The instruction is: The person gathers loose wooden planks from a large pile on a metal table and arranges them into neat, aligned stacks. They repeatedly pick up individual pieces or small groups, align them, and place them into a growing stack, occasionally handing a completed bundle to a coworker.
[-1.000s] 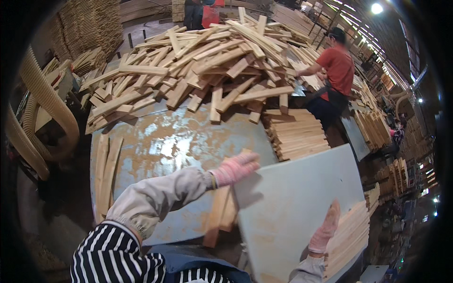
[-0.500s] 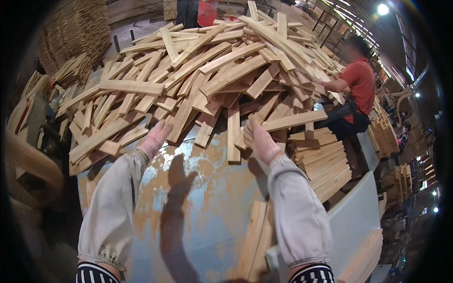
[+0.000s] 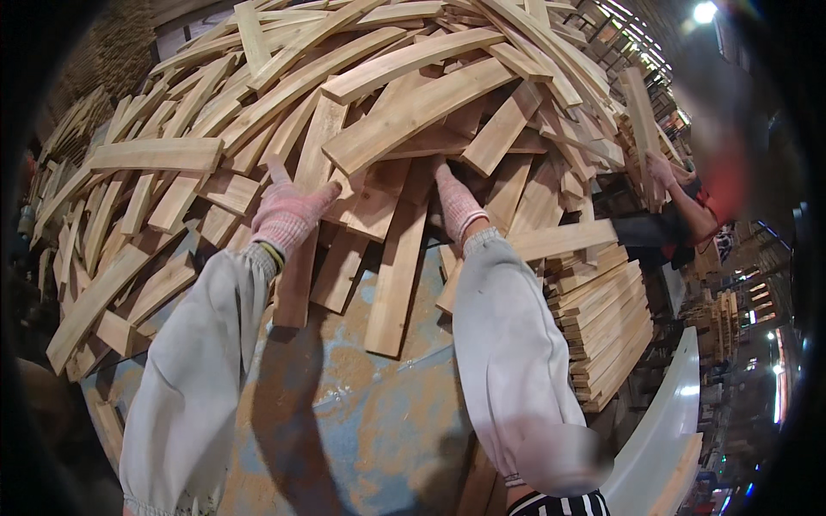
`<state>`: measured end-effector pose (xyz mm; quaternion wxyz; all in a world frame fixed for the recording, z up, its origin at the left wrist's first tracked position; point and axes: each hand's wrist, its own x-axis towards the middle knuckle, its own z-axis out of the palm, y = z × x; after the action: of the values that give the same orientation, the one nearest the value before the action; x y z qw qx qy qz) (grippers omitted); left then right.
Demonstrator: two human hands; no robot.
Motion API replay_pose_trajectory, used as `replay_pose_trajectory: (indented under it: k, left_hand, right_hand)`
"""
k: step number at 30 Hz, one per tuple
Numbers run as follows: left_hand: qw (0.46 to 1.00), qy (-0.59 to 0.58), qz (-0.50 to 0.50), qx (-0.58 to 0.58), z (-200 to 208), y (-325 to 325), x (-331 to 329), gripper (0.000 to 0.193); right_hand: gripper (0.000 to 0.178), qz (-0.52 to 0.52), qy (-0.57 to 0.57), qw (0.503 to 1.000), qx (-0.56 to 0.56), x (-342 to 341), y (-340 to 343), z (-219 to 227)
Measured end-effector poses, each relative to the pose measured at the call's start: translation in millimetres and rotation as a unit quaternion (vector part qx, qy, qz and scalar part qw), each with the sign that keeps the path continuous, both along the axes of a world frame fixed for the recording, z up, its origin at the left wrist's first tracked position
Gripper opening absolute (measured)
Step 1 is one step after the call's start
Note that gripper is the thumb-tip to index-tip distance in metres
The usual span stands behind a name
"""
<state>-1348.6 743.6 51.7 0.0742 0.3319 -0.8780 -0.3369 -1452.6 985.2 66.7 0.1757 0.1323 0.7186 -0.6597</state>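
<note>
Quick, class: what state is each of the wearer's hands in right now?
Left hand: open, thumb and forefinger spread, over a board.
Right hand: at the board pile, fingers partly hidden; open or closed cannot be told.

Plank pile [image 3: 419,118]: on far part of table [image 3: 344,443]. Left hand [image 3: 292,211], right hand [image 3: 456,202]: at pile's near side. Stacked planks [image 3: 602,327]: right of right hand. Co-worker [image 3: 695,215]: right of pile. Panel [image 3: 667,430]: nearer, right.

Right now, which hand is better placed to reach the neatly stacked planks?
Probably the right gloved hand: it is nearer the stacked planks. The left gloved hand, spread at the loose plank pile, is farther away, with the right sleeve in between.
</note>
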Motion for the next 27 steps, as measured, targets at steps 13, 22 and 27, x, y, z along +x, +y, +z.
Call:
replay_pose_trajectory:
  k: [13,22,27]
  left_hand:
    - [0.828,0.116,-0.083,0.542,-31.7,35.0,122.6,0.059]
    - [0.864,0.018,0.116,0.489,-1.8,84.6,487.0,0.047]
    - [0.943,-0.167,0.165,0.236,-11.6,72.6,682.9,0.042]
  right_hand:
    - [0.03,0.129,0.278,0.858,0.413,110.4,8.5,-57.9]
    - [0.042,0.207,0.023,0.963,0.173,449.0,-3.8,-69.8]
    - [0.058,0.233,-0.148,0.948,0.158,611.9,85.4,-12.6]
